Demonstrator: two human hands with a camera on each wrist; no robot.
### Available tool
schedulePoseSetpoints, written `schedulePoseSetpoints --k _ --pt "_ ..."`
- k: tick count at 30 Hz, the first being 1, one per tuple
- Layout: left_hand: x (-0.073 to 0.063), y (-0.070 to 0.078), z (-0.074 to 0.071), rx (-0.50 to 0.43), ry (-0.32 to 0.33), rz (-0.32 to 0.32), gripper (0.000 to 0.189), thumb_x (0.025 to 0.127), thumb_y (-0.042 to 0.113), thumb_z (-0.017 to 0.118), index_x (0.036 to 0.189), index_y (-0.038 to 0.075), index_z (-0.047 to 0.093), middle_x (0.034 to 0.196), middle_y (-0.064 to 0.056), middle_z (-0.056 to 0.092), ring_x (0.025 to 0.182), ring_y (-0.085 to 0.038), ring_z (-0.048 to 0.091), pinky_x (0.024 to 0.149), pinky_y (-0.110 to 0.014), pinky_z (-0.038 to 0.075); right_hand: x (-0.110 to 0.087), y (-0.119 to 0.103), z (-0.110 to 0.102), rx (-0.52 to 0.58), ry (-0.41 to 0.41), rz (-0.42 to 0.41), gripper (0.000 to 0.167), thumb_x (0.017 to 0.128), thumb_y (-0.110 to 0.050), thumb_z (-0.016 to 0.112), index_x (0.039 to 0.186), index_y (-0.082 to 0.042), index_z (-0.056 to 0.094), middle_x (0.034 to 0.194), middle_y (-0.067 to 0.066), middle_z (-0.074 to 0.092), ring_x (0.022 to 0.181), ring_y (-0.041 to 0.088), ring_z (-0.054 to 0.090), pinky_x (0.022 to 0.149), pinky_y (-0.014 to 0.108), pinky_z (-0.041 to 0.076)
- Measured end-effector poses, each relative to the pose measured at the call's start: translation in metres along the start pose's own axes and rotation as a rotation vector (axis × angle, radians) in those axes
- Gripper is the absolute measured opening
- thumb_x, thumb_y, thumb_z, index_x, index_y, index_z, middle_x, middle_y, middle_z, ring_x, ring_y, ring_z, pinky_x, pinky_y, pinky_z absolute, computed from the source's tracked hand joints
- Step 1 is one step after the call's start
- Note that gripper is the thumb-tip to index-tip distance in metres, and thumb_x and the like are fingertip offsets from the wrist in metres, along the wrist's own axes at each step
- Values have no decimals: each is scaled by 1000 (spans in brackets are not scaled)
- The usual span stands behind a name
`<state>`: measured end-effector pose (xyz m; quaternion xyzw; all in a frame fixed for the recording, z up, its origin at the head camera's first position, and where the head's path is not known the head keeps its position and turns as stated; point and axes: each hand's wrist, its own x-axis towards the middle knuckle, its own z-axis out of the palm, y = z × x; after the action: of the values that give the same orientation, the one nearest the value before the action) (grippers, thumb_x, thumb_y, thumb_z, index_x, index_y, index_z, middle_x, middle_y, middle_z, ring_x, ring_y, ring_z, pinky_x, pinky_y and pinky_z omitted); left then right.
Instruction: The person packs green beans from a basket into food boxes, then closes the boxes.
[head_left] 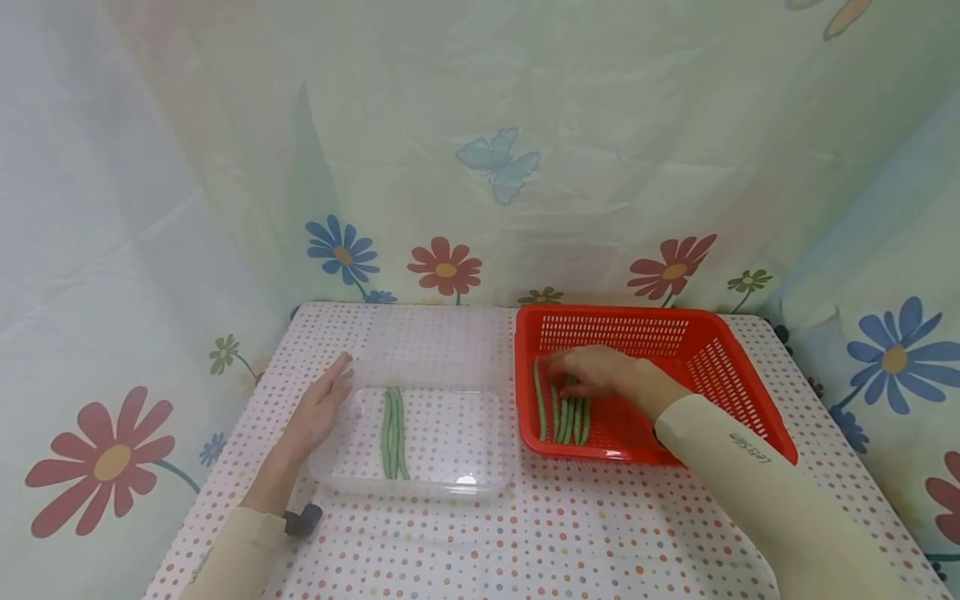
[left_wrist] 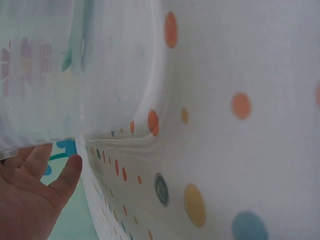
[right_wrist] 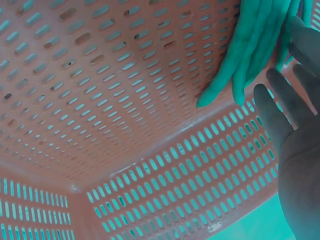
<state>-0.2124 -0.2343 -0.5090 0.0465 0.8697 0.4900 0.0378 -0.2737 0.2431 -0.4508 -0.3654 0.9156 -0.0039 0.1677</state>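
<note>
My left hand rests with its fingers extended along the left side of a clear plastic box. In the left wrist view, the left fingers lie at the box's wall. Three green beans lie side by side, lengthwise, inside the box. My right hand reaches into a red slotted basket, above several green beans near its left end. In the right wrist view, the right fingers are loosely extended beside the beans; no bean shows clearly gripped.
The box's clear lid is folded back behind it on a polka-dot tablecloth. The basket's raised rim stands just right of the box. A flowered curtain hangs behind the table and along both sides.
</note>
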Motion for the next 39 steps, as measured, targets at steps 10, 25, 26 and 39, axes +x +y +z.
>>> schedulePoseSetpoints --k 10,25,26,39 --pt "-1 1 0 2 4 -8 55 115 35 34 168 30 18 175 0 20 160 -28 25 132 -53 19 1 -1 3 7 29 -25 27 93 -24 81 119 -21 79 130 0 71 122 23 67 104 43 60" --pt "-2 5 -2 10 0 -6 56 115 32 33 168 26 17 175 -2 19 161 -30 23 132 -54 18 3 0 -3 -24 28 -25 23 93 -22 80 116 -18 80 121 2 73 111 21 69 98 44 62" --pt "-2 5 -2 8 0 -5 56 115 32 33 168 26 17 175 -2 19 161 -30 23 133 -54 18 3 0 -3 -36 42 -30 22 93 -21 80 115 -18 81 122 3 73 112 23 69 98 44 63" --pt "-1 3 0 0 1 3 56 115 31 34 168 26 18 175 -1 20 160 -30 25 133 -53 19 3 3 1 -117 140 -78 17 91 -20 83 107 -17 83 117 2 75 107 21 71 92 39 65"
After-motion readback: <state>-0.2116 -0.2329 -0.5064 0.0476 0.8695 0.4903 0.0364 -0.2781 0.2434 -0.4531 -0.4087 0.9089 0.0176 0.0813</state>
